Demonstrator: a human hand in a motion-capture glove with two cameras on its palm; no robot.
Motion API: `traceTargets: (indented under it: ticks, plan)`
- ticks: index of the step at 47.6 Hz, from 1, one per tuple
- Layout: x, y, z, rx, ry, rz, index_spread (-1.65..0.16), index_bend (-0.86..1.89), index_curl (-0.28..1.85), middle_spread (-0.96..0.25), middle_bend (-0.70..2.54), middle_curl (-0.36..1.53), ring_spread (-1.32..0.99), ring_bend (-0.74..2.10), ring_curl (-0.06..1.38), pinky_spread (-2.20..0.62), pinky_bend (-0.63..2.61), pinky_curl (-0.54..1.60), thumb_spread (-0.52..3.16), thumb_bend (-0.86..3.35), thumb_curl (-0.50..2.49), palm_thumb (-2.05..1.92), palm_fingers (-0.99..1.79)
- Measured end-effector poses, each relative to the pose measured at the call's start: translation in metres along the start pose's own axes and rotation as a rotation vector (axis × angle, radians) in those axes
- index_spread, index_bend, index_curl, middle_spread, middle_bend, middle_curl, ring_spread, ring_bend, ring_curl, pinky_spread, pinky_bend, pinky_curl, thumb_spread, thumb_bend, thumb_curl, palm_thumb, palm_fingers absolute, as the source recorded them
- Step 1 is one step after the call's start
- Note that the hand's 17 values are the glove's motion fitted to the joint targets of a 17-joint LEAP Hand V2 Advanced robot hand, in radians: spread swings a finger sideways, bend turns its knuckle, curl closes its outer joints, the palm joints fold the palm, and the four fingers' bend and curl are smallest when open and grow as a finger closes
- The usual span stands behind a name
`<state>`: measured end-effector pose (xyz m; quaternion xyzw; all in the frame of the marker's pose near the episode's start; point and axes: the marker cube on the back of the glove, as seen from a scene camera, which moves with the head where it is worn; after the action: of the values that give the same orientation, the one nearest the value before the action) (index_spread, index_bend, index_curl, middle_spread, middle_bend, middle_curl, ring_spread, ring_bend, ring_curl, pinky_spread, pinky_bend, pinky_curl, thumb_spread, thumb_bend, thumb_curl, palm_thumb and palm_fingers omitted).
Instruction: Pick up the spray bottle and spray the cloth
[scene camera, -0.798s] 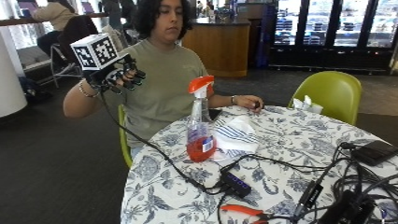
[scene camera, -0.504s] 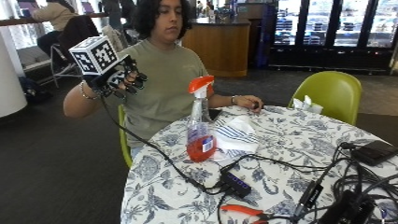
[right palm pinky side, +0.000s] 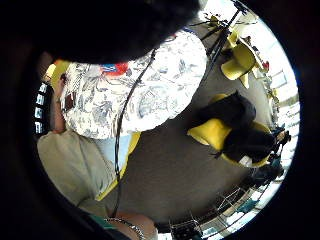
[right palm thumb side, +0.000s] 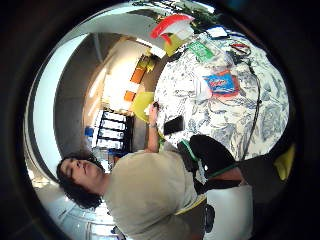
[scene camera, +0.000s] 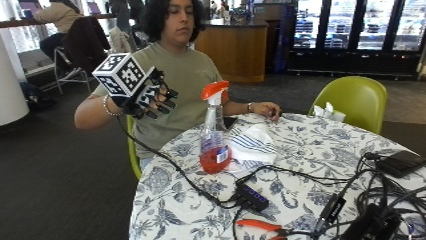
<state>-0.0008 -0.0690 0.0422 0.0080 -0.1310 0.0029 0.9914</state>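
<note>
The gloved right hand (scene camera: 152, 97) hangs in the air at nine o'clock of the spray bottle (scene camera: 213, 134), fingers spread and holding nothing, likely poised to reach. The bottle stands upright on the worktop (scene camera: 313, 165), touching the cloth (scene camera: 251, 146) at its three o'clock. Only the thumb-side palm view shows the phone (right palm thumb side: 173, 124) near the person's bare hand (scene camera: 265, 109).

Even indoor daylight, moderately bright. Lit refrigerator doors (scene camera: 359, 30) glare white behind the person. Spray bottle (scene camera: 214, 131) casts a soft, faint shadow on the bench (scene camera: 313, 155). Windows (right palm thumb side: 50, 130) blow out in the thumb side palm view.
</note>
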Motion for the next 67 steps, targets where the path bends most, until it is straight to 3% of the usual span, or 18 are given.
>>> traceTargets:
  ticks: [8,17,28,31,38,52,59,63,65,67]
  plan:
    - [-0.004,-0.031,0.020,0.004,-0.089,0.011,-0.37,0.12,0.20,0.00,0.22,0.30,-0.05,0.46,0.27,0.21,0.40,0.30,1.02,0.01,0.30,0.66,0.36]
    - [-0.016,-0.059,0.040,0.198,-0.212,0.115,-0.36,0.11,0.20,0.00,0.23,0.32,-0.04,0.47,0.29,0.19,0.42,0.32,1.01,-0.01,0.32,0.73,0.46]
    - [-0.003,-0.105,0.053,0.480,-0.228,0.221,-0.29,0.09,0.18,-0.04,0.27,0.36,-0.09,0.58,0.33,-0.06,0.61,0.36,1.05,0.00,0.36,0.81,1.05]
    - [-0.004,-0.113,0.055,0.534,-0.283,0.256,-0.28,0.16,0.22,-0.08,0.35,0.41,-0.12,0.69,0.39,-0.14,0.67,0.41,1.04,0.03,0.40,0.88,1.36]
    - [-0.009,-0.123,0.061,0.635,-0.278,0.190,-0.27,0.40,0.34,-0.13,0.55,0.51,-0.16,0.81,0.48,-0.15,0.79,0.50,1.14,0.06,0.45,0.94,1.47]
    - [-0.016,-0.114,0.062,0.566,-0.297,0.207,-0.25,0.67,0.52,-0.18,0.82,0.68,-0.19,1.03,0.61,-0.15,0.96,0.64,1.41,0.14,0.53,0.98,1.27]
    - [-0.017,-0.091,0.060,0.443,-0.256,0.212,-0.24,0.52,0.52,-0.17,0.77,0.69,-0.19,1.02,0.61,-0.17,0.96,0.65,1.38,0.05,0.52,0.85,1.11]
    - [-0.019,-0.072,0.061,0.342,-0.249,0.214,-0.24,0.36,0.49,-0.13,0.63,0.63,-0.16,0.93,0.58,-0.19,0.85,0.61,1.34,-0.01,0.49,0.77,0.94]
    - [-0.021,-0.058,0.063,0.296,-0.252,0.212,-0.25,0.34,0.49,-0.09,0.53,0.59,-0.12,0.82,0.56,-0.13,0.75,0.59,1.32,-0.04,0.47,0.72,0.63]
    - [-0.024,-0.045,0.064,0.264,-0.251,0.210,-0.26,0.31,0.49,-0.06,0.47,0.57,-0.09,0.76,0.55,-0.08,0.71,0.58,1.30,-0.04,0.46,0.69,0.51]
